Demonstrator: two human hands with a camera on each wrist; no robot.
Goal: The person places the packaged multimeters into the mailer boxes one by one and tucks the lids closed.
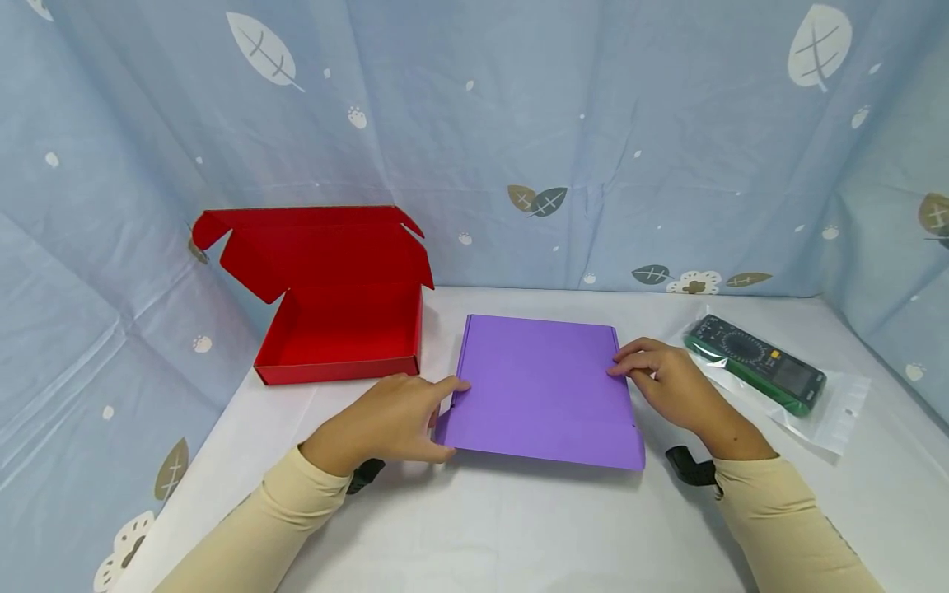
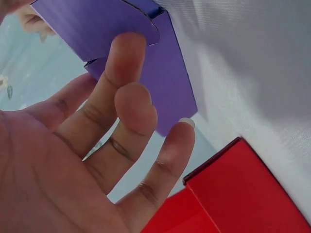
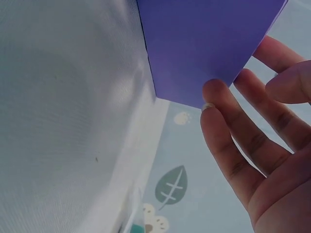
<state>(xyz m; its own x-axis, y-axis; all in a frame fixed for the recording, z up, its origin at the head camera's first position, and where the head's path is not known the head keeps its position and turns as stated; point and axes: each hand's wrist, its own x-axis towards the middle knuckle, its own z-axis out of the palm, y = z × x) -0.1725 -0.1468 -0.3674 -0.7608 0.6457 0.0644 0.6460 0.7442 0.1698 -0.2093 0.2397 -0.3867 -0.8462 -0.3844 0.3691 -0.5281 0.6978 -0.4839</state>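
A flat purple cardboard box (image 1: 544, 371) lies in the middle of the table, its lid lowered and the lid's front flap (image 1: 549, 445) sticking out toward me. My left hand (image 1: 389, 416) is at its left side, the index finger on the top edge and the thumb near the flap's corner. In the left wrist view, a fingertip (image 2: 127, 53) touches the rounded side flap, and the other fingers are spread. At the far right edge of the lid, my right hand (image 1: 670, 383) rests its relaxed fingertips; the right wrist view shows fingers (image 3: 218, 97) against the side wall (image 3: 194, 53).
An open red box (image 1: 341, 371) with its lid raised stands at the back left. On the right lies a black and green multimeter (image 1: 756, 362) in a clear plastic bag (image 1: 845, 403). A blue leaf-print curtain (image 1: 474, 140) hangs behind the white table (image 1: 534, 535).
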